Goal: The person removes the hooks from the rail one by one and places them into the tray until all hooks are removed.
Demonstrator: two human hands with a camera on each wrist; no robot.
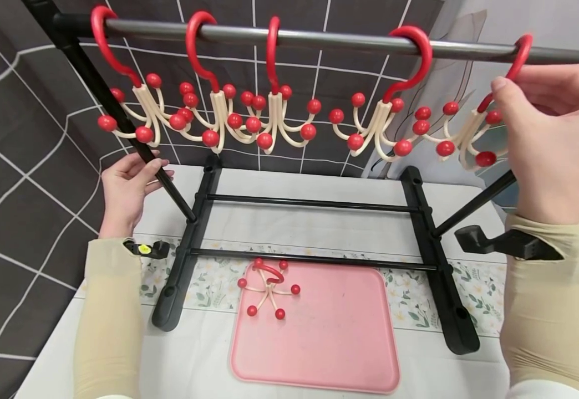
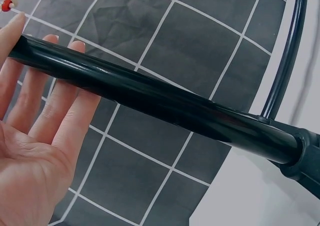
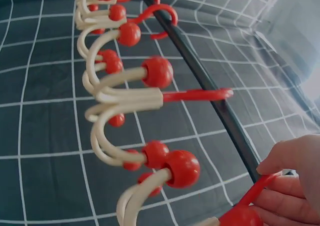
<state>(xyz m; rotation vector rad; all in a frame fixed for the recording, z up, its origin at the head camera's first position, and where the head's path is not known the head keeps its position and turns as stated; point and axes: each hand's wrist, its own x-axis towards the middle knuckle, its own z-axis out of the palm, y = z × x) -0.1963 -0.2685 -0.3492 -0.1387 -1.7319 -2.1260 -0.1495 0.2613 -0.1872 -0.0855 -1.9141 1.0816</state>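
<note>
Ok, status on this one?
Right grip pinching rightmost hook at the bar; left grip holding black post. Another hanger on pink tray. Nothing visibly blocking.

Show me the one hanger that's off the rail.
The hanger on the pink tray, near its upper-left corner in the head view; the other five hangers are up at the rail.

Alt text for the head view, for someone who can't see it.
A person's right hand pinches the red hook of the rightmost ball-tipped hanger, one of five on the top rail of a black rack; the left hand holds its left post. A sixth hanger lies on a pink tray below.
</note>
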